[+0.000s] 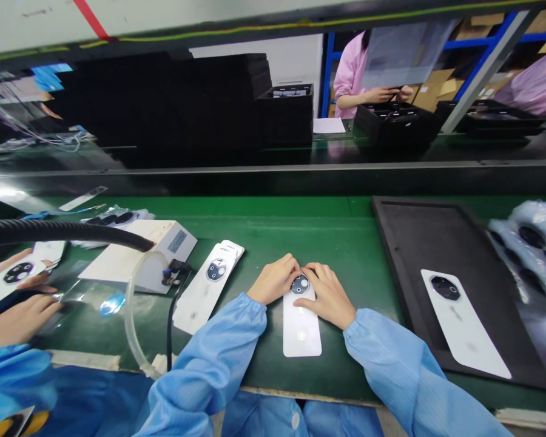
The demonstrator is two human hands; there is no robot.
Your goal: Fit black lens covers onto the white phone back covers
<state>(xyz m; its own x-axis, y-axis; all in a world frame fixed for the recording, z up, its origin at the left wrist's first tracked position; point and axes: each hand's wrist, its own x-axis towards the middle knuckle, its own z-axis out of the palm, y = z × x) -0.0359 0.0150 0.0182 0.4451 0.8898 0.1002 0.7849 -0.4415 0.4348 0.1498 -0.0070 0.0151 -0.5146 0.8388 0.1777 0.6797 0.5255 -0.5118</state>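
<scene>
A white phone back cover [302, 331] with a round dark camera ring lies flat on the green belt [300, 233] in front of me. My left hand [275, 280] rests at the cover's top left, fingers curled against the camera ring. My right hand [328, 295] presses on the cover's top right, fingers bent with the tips at the ring. Both hands touch the cover near the ring; neither lifts it. Blue sleeves cover both my arms.
A small stack of white covers [208, 285] lies left of my hands. A black tray [459, 285] on the right holds one white cover [464, 325]. A white box [139, 255] with hoses and a co-worker's hands [20, 306] are at left. Wrapped covers [534, 243] lie far right.
</scene>
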